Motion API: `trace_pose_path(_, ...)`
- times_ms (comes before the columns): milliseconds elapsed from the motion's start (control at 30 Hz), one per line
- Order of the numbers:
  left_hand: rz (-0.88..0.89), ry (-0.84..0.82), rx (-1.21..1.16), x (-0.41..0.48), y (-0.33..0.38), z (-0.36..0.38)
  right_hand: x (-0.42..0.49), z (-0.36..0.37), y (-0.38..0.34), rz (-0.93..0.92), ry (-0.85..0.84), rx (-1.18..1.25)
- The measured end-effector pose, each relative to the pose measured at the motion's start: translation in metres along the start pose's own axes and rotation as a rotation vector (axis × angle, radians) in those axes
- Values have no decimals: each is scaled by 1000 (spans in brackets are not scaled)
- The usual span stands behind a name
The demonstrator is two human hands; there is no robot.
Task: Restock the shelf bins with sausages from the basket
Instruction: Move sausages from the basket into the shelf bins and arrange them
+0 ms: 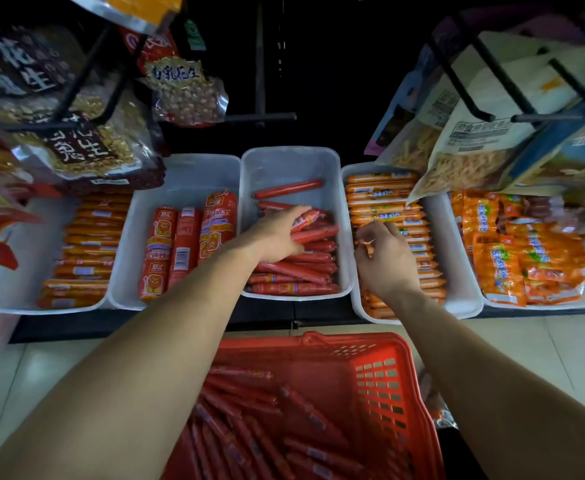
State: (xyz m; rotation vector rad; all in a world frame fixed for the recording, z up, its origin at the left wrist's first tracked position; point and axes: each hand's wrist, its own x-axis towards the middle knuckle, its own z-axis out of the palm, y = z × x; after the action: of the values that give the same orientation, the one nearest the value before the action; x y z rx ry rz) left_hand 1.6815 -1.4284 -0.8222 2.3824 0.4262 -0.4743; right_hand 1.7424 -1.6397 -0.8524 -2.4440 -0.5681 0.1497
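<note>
A: Sausages (249, 431) fill the red basket (381, 348) at six o'clock, on the floor just below the shelf. Where do they go?

B: Into the middle white bin (289, 161) at twelve o'clock from the basket. It holds red sticks stacked at its near end, with bare bottom toward the back.

A: What are the hands doing?

B: The left hand (277, 237) is in that bin, fingers closed around a red sausage (306, 218) lying across the pile. The right hand (384, 258) is over the next bin (457, 271) at three o'clock, the one with orange sausages (381, 202); its fingertips are pinched together on something small and orange, but I cannot tell what.

A: How should the placing go?

B: I would lay the stick crosswise, parallel to the others, label up, and let go only once it rests flat. Filling toward the empty back seems sensible, since the loose sticks there lie askew.

A: Any risk?

B: Mixing kinds, probably. The fat red rolls (187, 247) at nine o'clock and the orange ones look similar in this dim light.
</note>
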Motion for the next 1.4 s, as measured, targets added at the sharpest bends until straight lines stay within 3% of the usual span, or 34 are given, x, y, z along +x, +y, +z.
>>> trace_pose_path(100,7,-84,94,-8,-13,6,0,4,-4,-19,-20,-9)
trace_pose_path(333,-38,73,74,-16,-38,18,-2,14,-15,-20,-115,-53)
trace_pose_path(700,-17,157,-104,-8,-34,8,-10,19,-6,43,-141,-57)
trace_pose_path(900,22,287,-136,-88,-29,7,-27,-3,-30,20,-189,-108)
trace_pose_path(1167,-94,295,-250,-220,-66,52,-131,-19,-66,-164,-39,59)
trace_pose_path(1267,-206,230,-222,-257,-92,89,-183,1,-58,-180,-218,92)
trace_pose_path(1400,-361,60,-109,-291,-128,133,-231,39,-33,-13,-684,-107)
